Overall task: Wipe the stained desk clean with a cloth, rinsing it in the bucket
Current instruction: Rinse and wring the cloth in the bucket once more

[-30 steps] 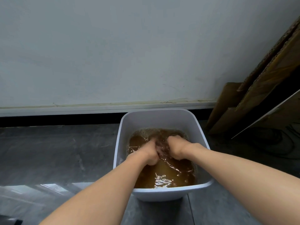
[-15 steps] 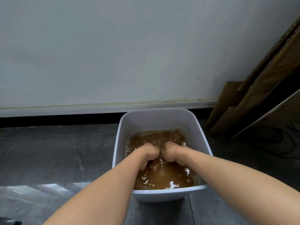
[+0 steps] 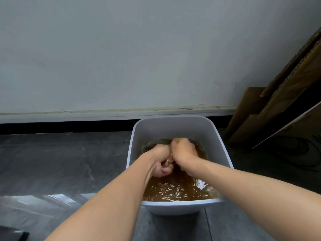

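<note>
A plain pale grey painted wall (image 3: pixel 139 58) ran across the back, with a white baseboard strip (image 3: pixel 86 116) along its bottom. The dark grey stone-look floor tiles (image 3: pixel 60 162) were pretty glossy. Flat brown cardboard sheets (image 3: pixel 286 101) leaned at the right, with black cables (image 3: pixel 298 150) on the floor beside them.

L hand (image 3: pixel 160 161), R hand (image 3: pixel 184 150), both fisted, touching

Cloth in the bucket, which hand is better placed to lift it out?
Probably the left hand: its fingers visibly curl under the cloth, while the right hand shows only its back.
</note>
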`<state>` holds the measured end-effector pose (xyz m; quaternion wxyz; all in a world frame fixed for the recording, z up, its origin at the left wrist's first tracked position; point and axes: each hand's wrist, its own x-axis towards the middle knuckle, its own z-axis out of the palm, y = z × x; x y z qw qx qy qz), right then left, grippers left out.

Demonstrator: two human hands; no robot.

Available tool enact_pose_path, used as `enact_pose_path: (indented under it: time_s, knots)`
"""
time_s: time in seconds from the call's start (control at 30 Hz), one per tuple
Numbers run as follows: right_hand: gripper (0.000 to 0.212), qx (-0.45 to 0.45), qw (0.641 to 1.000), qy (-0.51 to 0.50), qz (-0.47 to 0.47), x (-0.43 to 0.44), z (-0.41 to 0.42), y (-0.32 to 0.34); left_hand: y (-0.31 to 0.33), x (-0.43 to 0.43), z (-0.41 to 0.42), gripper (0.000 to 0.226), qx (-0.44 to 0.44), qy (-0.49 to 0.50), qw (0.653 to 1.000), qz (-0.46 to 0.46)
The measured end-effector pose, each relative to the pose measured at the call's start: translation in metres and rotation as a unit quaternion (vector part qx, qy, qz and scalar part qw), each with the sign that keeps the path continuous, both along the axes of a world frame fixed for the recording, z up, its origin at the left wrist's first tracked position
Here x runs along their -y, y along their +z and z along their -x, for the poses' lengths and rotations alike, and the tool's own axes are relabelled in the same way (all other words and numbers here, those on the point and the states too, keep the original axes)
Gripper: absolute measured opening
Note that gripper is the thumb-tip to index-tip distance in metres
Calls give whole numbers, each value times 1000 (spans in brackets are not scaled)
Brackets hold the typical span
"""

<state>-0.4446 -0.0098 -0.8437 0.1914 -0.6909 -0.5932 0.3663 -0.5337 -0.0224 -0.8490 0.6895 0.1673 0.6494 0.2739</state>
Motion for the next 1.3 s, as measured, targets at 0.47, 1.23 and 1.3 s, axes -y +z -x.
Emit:
enact_pose_path:
  time_s: [0.47, 1.23, 1.3]
  knots:
    - [73, 290, 902, 307, 92, -11, -23, -28, -28, -2, -13, 69, -320, -220, 920, -57]
    - [17, 120, 989, 83, -4, -30, -28, -16, -9, -5, -9, 40, -29, -75, 994, -70]
    - [26, 195, 964, 183, -8, -25, -26, -17, -20, -8, -4, 34, -90, -24, 993, -74]
